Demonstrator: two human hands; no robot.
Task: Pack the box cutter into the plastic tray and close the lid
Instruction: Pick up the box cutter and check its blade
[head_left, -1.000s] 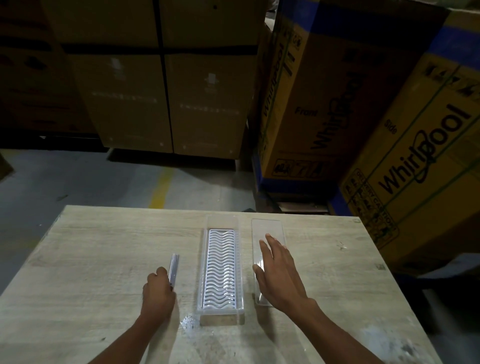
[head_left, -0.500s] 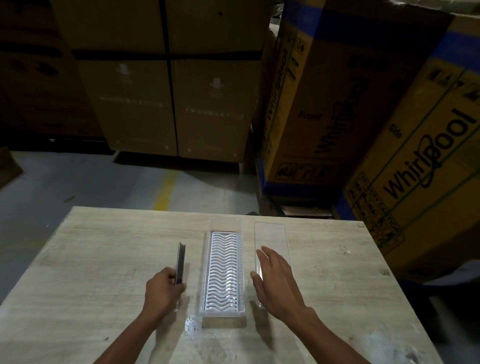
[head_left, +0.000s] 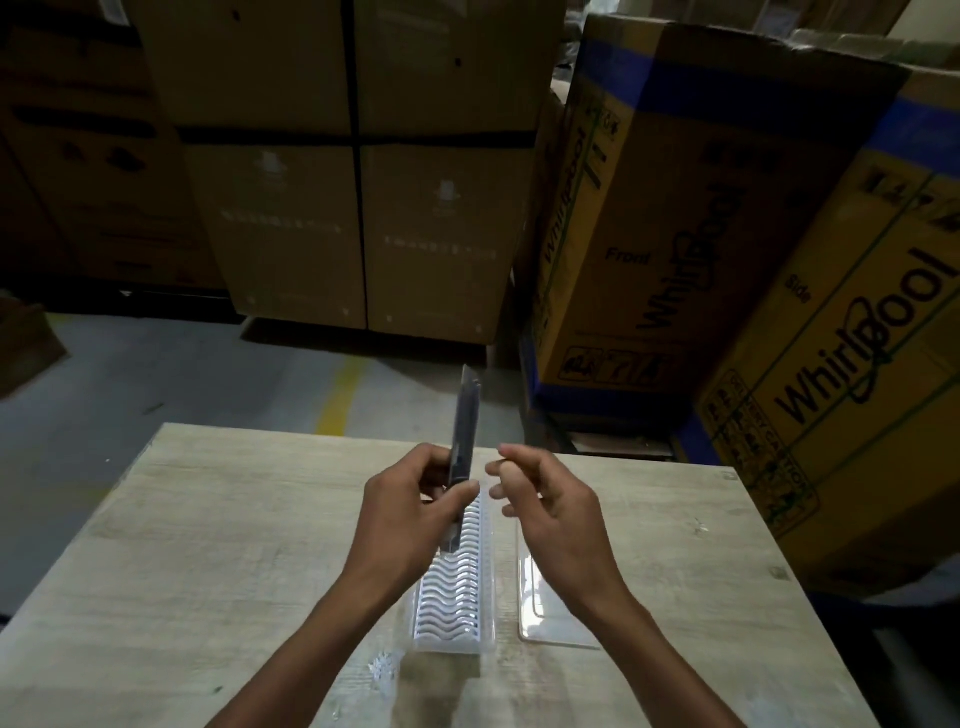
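Both hands up over counter (head_left: 208, 545): left hand (head_left: 410, 514) gripped box cutter (head_left: 464, 431), right hand (head_left: 545, 499) loose, empty. Best laid flat, lengthwise, into ribbed tray (head_left: 457, 592).

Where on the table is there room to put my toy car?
Bare table left of the plastic tray, and right of the clear lid toward the table's edge. The middle is crowded by both hands and the box cutter.

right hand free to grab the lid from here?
Probably yes. The right hand is empty and hovers directly above the clear lid, which lies uncovered on the table; the box cutter is in the left hand.
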